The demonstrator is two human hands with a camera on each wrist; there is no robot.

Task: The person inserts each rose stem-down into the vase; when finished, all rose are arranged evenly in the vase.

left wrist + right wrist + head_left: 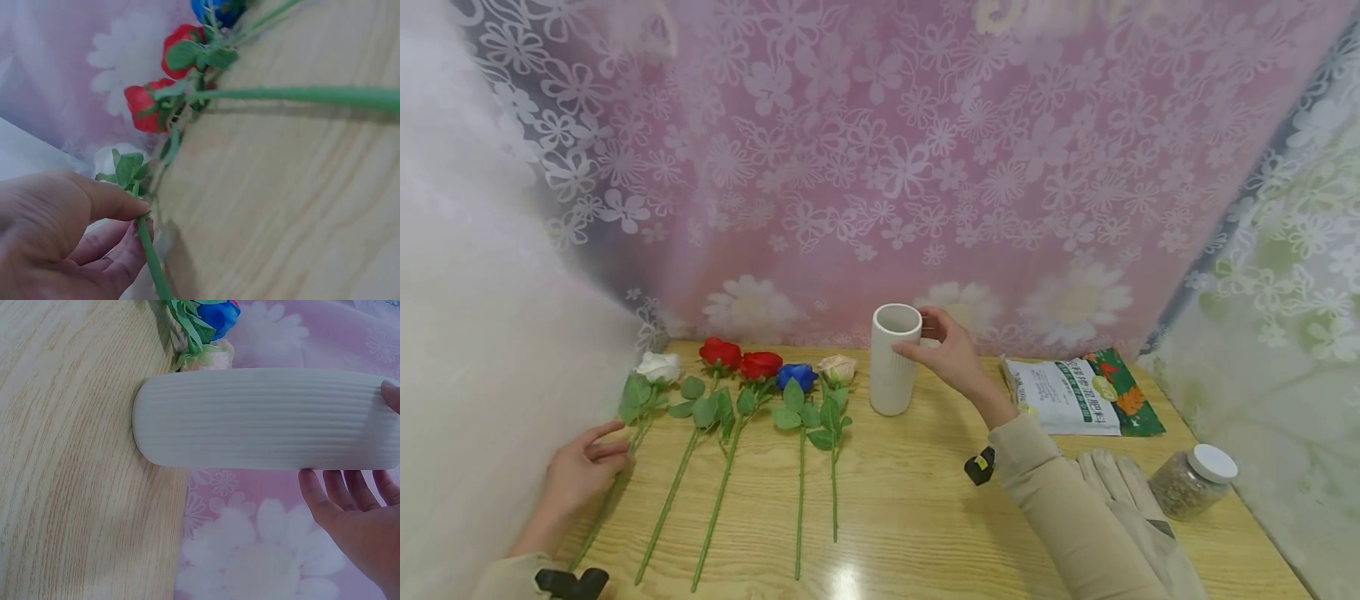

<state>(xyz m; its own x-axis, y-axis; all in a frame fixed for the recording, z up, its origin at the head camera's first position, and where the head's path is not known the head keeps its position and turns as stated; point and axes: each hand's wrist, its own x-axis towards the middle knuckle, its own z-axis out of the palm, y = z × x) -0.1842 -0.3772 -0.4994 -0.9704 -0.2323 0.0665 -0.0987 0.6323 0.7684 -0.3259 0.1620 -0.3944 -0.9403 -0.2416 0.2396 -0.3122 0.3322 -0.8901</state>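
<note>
In the head view my left hand (pixel 583 471) is at the far left of the table, at the stem of a white rose (pixel 658 367). The left wrist view shows its thumb and fingers pinching that green stem (pixel 152 259) just below the leaves. My right hand (pixel 949 352) grips a white ribbed vase (pixel 891 379) near the rim, thumb on the front and fingers round the right side. The vase stands upright on the table. Between the hands lie two red roses (pixel 762 365), a blue rose (pixel 797 377) and a cream rose (pixel 837 369), stems toward me.
A white and green printed bag (pixel 1075 396) lies at the back right of the wooden table (pixel 910 500). Pale gloves (pixel 1123 492) lie partly under my right sleeve, beside a white-lidded jar (pixel 1193 481) of brown granules. A pink flowered curtain (pixel 880 167) hangs behind the table.
</note>
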